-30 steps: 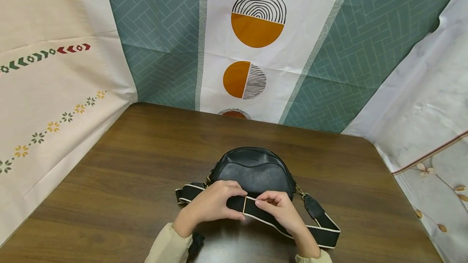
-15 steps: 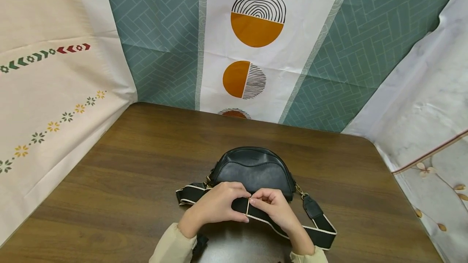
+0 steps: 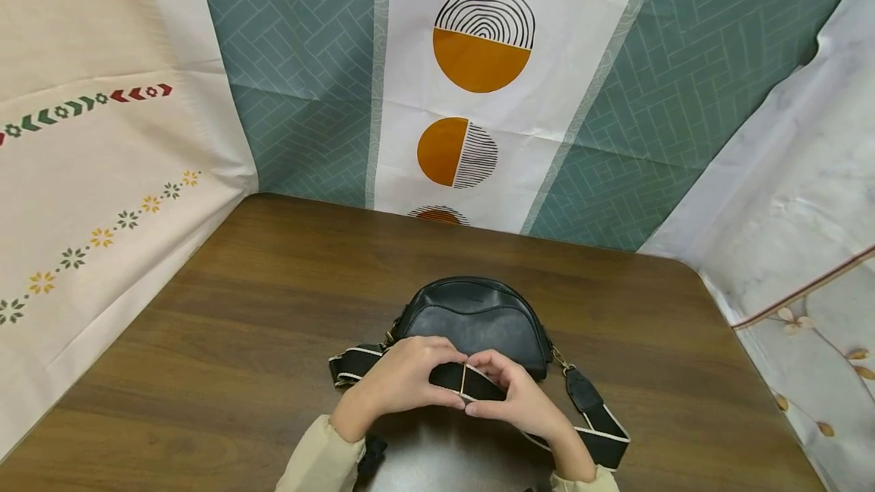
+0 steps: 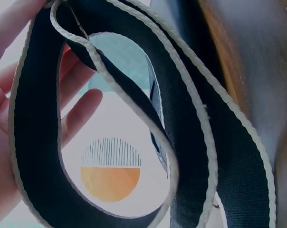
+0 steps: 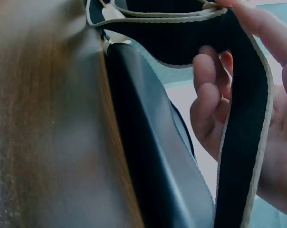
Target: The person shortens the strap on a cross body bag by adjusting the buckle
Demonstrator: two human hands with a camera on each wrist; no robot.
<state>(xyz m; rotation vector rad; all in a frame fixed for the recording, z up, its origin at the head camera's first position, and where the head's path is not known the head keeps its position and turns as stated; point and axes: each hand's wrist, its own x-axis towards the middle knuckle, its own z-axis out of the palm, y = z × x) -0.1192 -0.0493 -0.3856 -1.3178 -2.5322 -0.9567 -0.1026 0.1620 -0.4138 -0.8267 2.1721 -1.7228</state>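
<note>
1. Black bag (image 3: pixel 472 321) sits on the worktop (image 3: pixel 205 340), nearer the near side than the far, just beyond both hands.
2. From my end: black strap (image 3: pixel 606 445) w/ pale edging, passes thru both hands, folds back out at right; gold clip (image 3: pixel 560 356) joins it to bag's right side.
3. L hand (image 3: pixel 406 378): fingers on strap's far edge, thumb on near edge, pinching it at thin gold slider (image 3: pixel 463 382).
4. R hand (image 3: pixel 526 405): fingers curved same way, gripping strap just right of slider. Tips v. close to L hand's; can't tell if touching.
5. L wrist cam gives me strap bowed in loops.
6. Bkgd: teal/white cloth (image 3: pixel 294 82) far, cream cloth (image 3: pixel 123 44) left, marbled cloth (image 3: pixel 786 173) right.
</note>
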